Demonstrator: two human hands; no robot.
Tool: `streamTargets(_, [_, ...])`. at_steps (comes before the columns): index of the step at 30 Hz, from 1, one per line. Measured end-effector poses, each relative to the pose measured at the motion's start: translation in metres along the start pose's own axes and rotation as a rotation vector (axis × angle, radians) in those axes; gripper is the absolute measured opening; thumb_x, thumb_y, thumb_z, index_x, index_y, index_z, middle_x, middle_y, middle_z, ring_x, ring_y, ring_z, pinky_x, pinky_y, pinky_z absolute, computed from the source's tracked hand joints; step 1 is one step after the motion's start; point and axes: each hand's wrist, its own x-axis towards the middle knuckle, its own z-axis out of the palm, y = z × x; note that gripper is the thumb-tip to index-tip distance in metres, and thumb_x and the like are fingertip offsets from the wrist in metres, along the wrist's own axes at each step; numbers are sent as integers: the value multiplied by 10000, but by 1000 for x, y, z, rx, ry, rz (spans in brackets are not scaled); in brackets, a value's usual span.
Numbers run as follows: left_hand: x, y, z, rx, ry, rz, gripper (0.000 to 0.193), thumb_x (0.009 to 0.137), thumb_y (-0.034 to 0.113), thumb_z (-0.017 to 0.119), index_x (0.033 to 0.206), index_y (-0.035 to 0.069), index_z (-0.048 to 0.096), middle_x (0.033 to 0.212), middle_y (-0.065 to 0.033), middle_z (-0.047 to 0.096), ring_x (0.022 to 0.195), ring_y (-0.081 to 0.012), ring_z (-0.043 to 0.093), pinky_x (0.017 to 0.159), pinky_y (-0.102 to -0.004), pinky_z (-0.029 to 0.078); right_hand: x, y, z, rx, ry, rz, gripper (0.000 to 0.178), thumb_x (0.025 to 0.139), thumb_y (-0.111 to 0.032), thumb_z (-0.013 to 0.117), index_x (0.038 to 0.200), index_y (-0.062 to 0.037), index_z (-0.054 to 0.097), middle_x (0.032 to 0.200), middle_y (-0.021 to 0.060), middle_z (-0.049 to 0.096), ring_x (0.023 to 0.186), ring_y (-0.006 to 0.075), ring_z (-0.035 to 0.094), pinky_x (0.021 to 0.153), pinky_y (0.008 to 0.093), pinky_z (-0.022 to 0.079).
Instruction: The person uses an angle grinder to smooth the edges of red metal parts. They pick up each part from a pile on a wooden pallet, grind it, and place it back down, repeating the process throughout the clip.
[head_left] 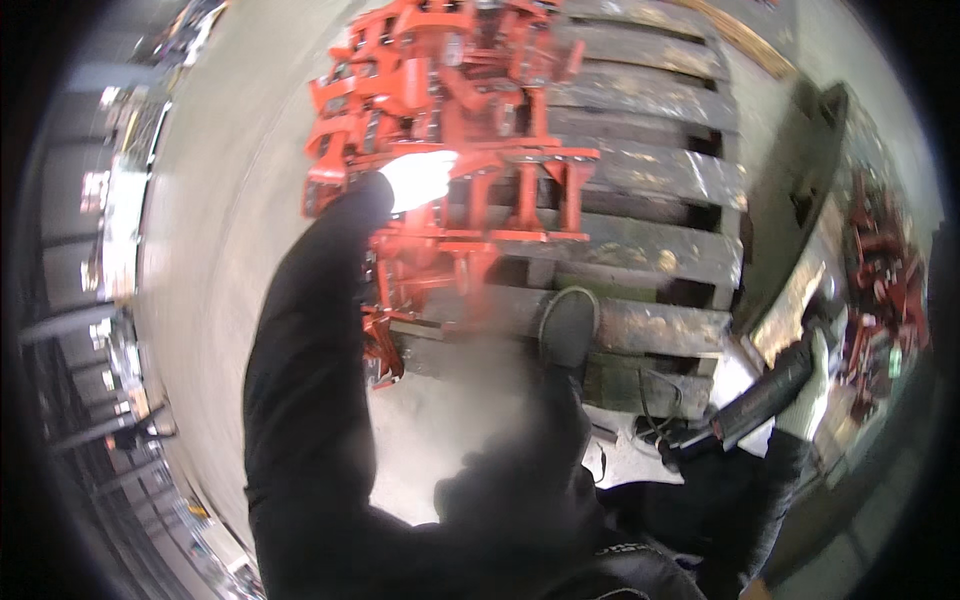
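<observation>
Red frame (570,197): painted bright orange-red, two long bars joined by short uprights, blurred toward its near end. Lies right at the left hand (420,180), running off to its right. Left hand is white, overexposed, touching the frame's left part; cannot tell if fingers are closed on it or just resting. More red parts (390,90) heaped beyond that hand, same colour, jumbled. Pallet (650,245) under them, worn wood, extends right of the hand.

Tool (765,400): black, cylindrical, slanted, in the right hand (814,385), which is clasped around it, low and well right of the left hand. Left arm stretched far forward, elbow slightly bent; right arm out to the side. Shoe (568,330) between the hands, on the pallet's near edge.
</observation>
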Motion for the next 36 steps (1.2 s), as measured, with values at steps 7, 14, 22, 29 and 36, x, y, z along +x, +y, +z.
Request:
streamTargets(7, [-14, 32, -100, 708, -118, 191, 123, 842, 95, 607, 949, 101, 668, 1050, -120, 641, 1209, -315, 562, 1118, -471, 400, -14, -11, 6, -73, -21, -47, 275, 906, -263, 741, 1082, -81, 634, 793, 34, 633, 662, 155, 623, 622, 281, 523])
streamTargets(14, [26, 130, -163, 456, 82, -319, 482, 783, 393, 767, 1141, 111, 609, 1043, -94, 631, 1002, -311, 662, 878, -446, 525, -17, -7, 24, -255, 9, -208, 285, 889, -201, 733, 1100, -54, 611, 822, 44, 633, 665, 147, 619, 610, 289, 526])
streamTargets(22, [171, 251, -77, -787, 92, -240, 700, 779, 361, 820, 1309, -20, 568, 1278, -177, 652, 1199, -294, 623, 1018, -410, 484, -20, -6, 42, -286, -30, -154, 435, 830, -182, 786, 1199, -62, 590, 868, 56, 651, 658, 163, 643, 587, 303, 554])
streamTargets(29, [228, 313, 29, -694, 461, -238, 563, 769, 212, 742, 1296, 80, 592, 1217, -186, 642, 1095, -394, 634, 936, -449, 519, -8, -5, 46, -463, -114, -82, 844, 760, -134, 836, 1458, -1, 382, 1103, 125, 651, 843, 175, 663, 728, 306, 572])
streamTargets(36, [209, 304, 41, -731, 426, -315, 634, 777, 297, 769, 1296, -8, 569, 1258, -226, 625, 1138, -387, 626, 951, -426, 528, 35, -4, 82, -900, -457, -307, 613, 803, -251, 801, 1313, -14, 558, 1261, 143, 591, 1128, 239, 592, 964, 346, 502])
